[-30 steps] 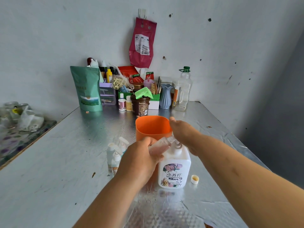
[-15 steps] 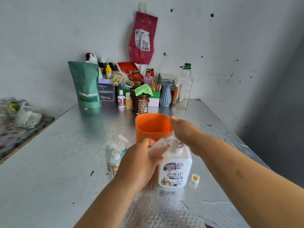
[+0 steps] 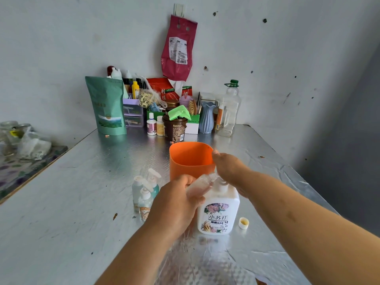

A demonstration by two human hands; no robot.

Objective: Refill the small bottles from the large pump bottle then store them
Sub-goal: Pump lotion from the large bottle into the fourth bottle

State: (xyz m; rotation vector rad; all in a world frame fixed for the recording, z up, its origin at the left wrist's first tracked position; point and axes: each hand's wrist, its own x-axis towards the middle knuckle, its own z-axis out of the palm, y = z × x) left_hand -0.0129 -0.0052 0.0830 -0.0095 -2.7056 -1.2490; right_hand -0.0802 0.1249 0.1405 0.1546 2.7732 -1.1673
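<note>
At lower centre of the frame, the left hand [image 3: 174, 204] has its grip wrapped round a small clear plastic bottle [image 3: 200, 185], tilted with its mouth at the spout of the large white pump bottle [image 3: 218, 212] standing on the silvery foil-covered worktop [image 3: 82, 182]. The right hand [image 3: 230, 169] lies over the pump head; whether its grip is wide or curled I cannot tell. The little bottle looks light, thin-walled and probably slick once wet, so hold it mid-body, gently.

Both forearms reach forward. The left grip [image 3: 174, 204] curls its fingers round a small bottle [image 3: 200, 185]; just right of it, the right grip [image 3: 230, 169] lies palm down, fingers hidden.
</note>
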